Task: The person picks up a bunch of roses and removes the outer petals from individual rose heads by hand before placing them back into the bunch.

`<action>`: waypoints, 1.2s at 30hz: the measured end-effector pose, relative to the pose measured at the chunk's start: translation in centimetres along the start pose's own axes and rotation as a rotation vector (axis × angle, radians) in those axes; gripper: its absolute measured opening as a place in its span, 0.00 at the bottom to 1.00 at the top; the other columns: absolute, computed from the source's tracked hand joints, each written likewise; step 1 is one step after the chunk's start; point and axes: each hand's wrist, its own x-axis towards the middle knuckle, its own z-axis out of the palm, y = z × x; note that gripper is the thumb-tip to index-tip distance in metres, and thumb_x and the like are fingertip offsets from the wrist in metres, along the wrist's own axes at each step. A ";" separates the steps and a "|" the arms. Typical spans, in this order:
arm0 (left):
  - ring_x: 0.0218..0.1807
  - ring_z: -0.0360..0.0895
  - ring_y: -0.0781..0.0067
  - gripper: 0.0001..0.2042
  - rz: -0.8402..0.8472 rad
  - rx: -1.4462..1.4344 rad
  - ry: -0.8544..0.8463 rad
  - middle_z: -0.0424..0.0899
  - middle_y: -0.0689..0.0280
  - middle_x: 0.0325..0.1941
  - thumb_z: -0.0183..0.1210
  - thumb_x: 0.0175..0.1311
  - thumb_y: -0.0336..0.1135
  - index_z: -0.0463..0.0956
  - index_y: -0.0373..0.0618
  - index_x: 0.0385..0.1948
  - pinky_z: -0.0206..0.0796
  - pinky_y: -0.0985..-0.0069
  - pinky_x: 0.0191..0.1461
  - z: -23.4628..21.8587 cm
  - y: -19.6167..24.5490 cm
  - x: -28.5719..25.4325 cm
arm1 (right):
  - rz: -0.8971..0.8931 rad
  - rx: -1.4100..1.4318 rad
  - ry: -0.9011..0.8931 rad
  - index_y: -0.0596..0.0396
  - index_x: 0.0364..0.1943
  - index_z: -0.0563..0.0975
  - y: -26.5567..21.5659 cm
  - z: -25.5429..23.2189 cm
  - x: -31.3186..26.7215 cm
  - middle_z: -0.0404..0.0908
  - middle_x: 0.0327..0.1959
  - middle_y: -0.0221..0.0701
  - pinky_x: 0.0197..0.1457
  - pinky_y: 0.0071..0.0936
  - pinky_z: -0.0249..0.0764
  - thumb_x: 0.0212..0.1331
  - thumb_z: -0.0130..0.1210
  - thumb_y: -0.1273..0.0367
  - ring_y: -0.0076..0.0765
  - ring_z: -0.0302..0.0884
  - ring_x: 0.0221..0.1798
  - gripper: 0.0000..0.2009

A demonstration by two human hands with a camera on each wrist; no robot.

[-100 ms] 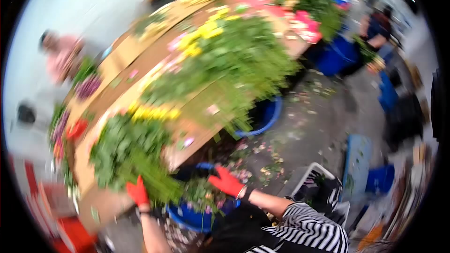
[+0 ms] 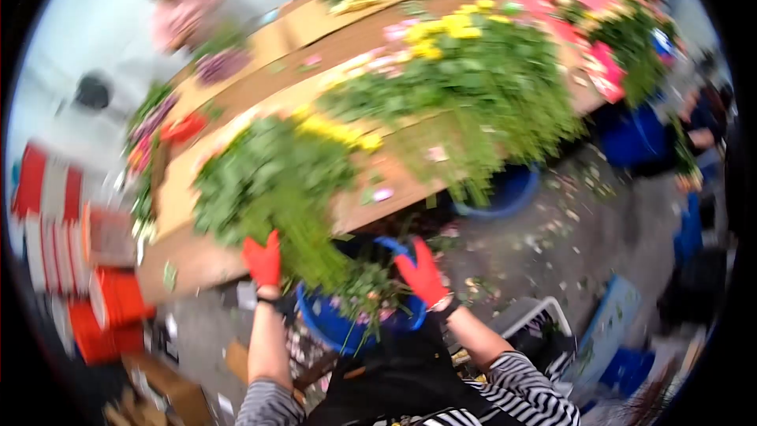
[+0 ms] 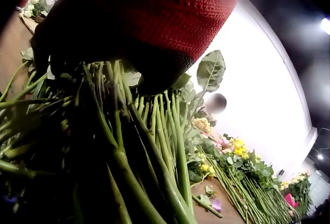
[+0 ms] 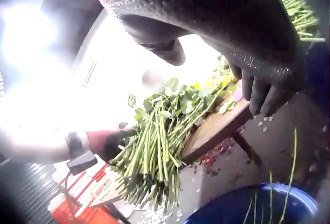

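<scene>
A round blue plastic bucket (image 2: 319, 314) stands in front of the person, beside the edge of a brown wooden table (image 2: 189, 259), with loose green clippings (image 2: 367, 285) in it. Beyond the bucket and to its left, a thick bundle of leafy flowers with long green stems (image 2: 303, 241) lies on the table, its yellow blooms (image 2: 339, 132) farthest from the bucket and its bare stem ends reaching toward it. Left of the bucket, the left hand (image 2: 262, 262), in a red knitted glove with a dark palm, touches the side of the bundle; its thumb stands well apart from its fingers, and whether any stems lie caught under the fingertips cannot be told. The right hand (image 2: 426, 272), gloved alike, is over the bucket's right side, its fingers loosely extended, thumb apart, holding nothing. Farther off, beyond the bucket and to its right, a wider heap of cut flowers (image 2: 473, 83) lies along the table. Handling the bundle well probably calls for broad, gentle pressure from both palms rather than a tight pinch, since the stems look slender and fan out at the ends. Support from the side nearest the bucket would likely stop outer stems sliding off the edge, and moving all the stems together, without twisting, should spare the leaves and blooms.
</scene>
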 end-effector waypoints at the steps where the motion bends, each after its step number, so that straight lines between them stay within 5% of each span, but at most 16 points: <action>1: 0.60 0.68 0.34 0.45 -0.151 -0.155 -0.092 0.70 0.33 0.59 0.64 0.55 0.61 0.59 0.30 0.64 0.60 0.55 0.64 7.0 5.0 -7.5 | 0.002 -0.068 0.019 0.67 0.68 0.59 4.3 -7.7 0.2 0.65 0.66 0.53 0.71 0.41 0.59 0.62 0.60 0.58 0.53 0.64 0.69 0.36; 2: 0.63 0.65 0.32 0.51 -0.164 -0.221 0.006 0.64 0.29 0.63 0.64 0.52 0.65 0.55 0.27 0.65 0.58 0.54 0.67 8.1 4.1 -7.0 | -0.024 0.031 0.036 0.65 0.68 0.59 4.6 -6.6 1.9 0.65 0.67 0.52 0.70 0.41 0.61 0.62 0.60 0.60 0.53 0.64 0.69 0.35; 6: 0.75 0.47 0.38 0.58 -0.392 -0.426 -0.084 0.48 0.31 0.72 0.64 0.52 0.66 0.44 0.26 0.70 0.43 0.54 0.76 9.4 0.4 -9.4 | -0.124 -0.052 0.071 0.59 0.70 0.57 3.2 -2.7 1.5 0.64 0.69 0.47 0.71 0.38 0.60 0.64 0.59 0.65 0.48 0.62 0.70 0.34; 9: 0.75 0.46 0.36 0.58 -0.523 -0.566 -0.243 0.45 0.29 0.72 0.63 0.53 0.66 0.42 0.22 0.69 0.42 0.54 0.77 11.9 -3.4 -10.6 | 0.078 0.164 0.010 0.61 0.70 0.57 5.0 1.5 2.4 0.62 0.70 0.45 0.72 0.36 0.58 0.65 0.58 0.65 0.42 0.60 0.72 0.33; 14: 0.76 0.42 0.32 0.59 -0.474 -0.659 -0.315 0.45 0.27 0.72 0.59 0.54 0.69 0.39 0.20 0.68 0.39 0.53 0.77 13.9 -6.0 -10.8 | 0.169 -0.086 0.126 0.64 0.68 0.59 5.1 7.3 6.5 0.69 0.65 0.47 0.67 0.35 0.64 0.61 0.62 0.57 0.44 0.67 0.65 0.37; 19: 0.72 0.52 0.34 0.61 -0.538 -0.541 -0.362 0.55 0.33 0.70 0.60 0.51 0.72 0.42 0.23 0.69 0.42 0.53 0.76 14.4 -4.1 -9.6 | 0.303 -0.368 0.084 0.66 0.72 0.52 6.5 8.8 12.1 0.56 0.72 0.54 0.74 0.38 0.54 0.58 0.58 0.44 0.54 0.54 0.74 0.49; 22: 0.72 0.54 0.39 0.60 -0.594 -0.701 -0.370 0.57 0.35 0.70 0.60 0.51 0.71 0.41 0.25 0.70 0.43 0.55 0.75 15.0 -4.0 -9.3 | 0.274 -0.269 0.087 0.67 0.71 0.52 6.5 9.7 13.2 0.58 0.71 0.56 0.73 0.39 0.56 0.57 0.57 0.41 0.56 0.56 0.73 0.50; 25: 0.69 0.62 0.46 0.60 -0.689 -0.851 -0.455 0.62 0.37 0.68 0.66 0.50 0.65 0.39 0.27 0.71 0.53 0.60 0.71 11.0 -3.0 -7.1 | 0.107 -0.553 -0.152 0.69 0.70 0.54 9.0 9.2 15.1 0.67 0.64 0.59 0.70 0.40 0.60 0.56 0.57 0.40 0.57 0.63 0.69 0.51; 27: 0.50 0.68 0.56 0.55 -0.738 -0.901 -0.309 0.70 0.47 0.51 0.69 0.50 0.60 0.47 0.26 0.67 0.62 0.64 0.54 14.6 -4.7 -7.2 | -0.030 -0.708 -0.330 0.69 0.66 0.59 11.2 7.7 16.9 0.73 0.57 0.59 0.65 0.40 0.65 0.55 0.55 0.38 0.58 0.70 0.63 0.49; 28: 0.41 0.72 0.61 0.52 -0.734 -0.883 -0.079 0.74 0.52 0.43 0.70 0.50 0.58 0.51 0.26 0.66 0.66 0.66 0.45 20.1 -6.8 -8.0 | -0.109 -0.775 -0.411 0.69 0.64 0.62 11.6 7.1 17.5 0.76 0.54 0.59 0.63 0.40 0.68 0.55 0.54 0.37 0.59 0.73 0.61 0.48; 29: 0.31 0.75 0.66 0.49 -0.726 -0.859 0.105 0.78 0.57 0.35 0.72 0.50 0.55 0.55 0.26 0.64 0.70 0.69 0.36 24.2 -8.4 -8.7 | -0.137 -0.760 -0.457 0.69 0.62 0.65 11.4 6.1 18.6 0.77 0.53 0.59 0.62 0.40 0.69 0.55 0.54 0.36 0.59 0.74 0.60 0.47; 31: 0.29 0.74 0.71 0.41 -0.837 -0.871 0.075 0.78 0.61 0.31 0.71 0.53 0.53 0.62 0.29 0.59 0.69 0.71 0.33 21.3 -8.2 -7.6 | -0.084 -0.613 -0.523 0.66 0.55 0.73 10.5 5.4 20.7 0.80 0.48 0.51 0.57 0.38 0.72 0.57 0.54 0.39 0.50 0.77 0.53 0.39; 33: 0.32 0.74 0.73 0.34 -0.976 -1.113 -0.185 0.78 0.62 0.33 0.69 0.56 0.52 0.67 0.33 0.54 0.68 0.72 0.35 11.2 -4.5 -5.2 | 0.077 -0.229 -0.416 0.62 0.50 0.78 9.1 5.4 21.6 0.84 0.43 0.38 0.49 0.32 0.75 0.62 0.54 0.45 0.38 0.80 0.44 0.30; 36: 0.37 0.74 0.74 0.27 -0.868 -1.269 -0.367 0.78 0.65 0.34 0.65 0.61 0.51 0.70 0.38 0.51 0.68 0.71 0.39 12.2 -4.9 -4.4 | 0.092 0.161 -0.228 0.57 0.55 0.76 7.5 8.7 20.4 0.82 0.48 0.32 0.50 0.30 0.75 0.66 0.53 0.50 0.31 0.79 0.46 0.25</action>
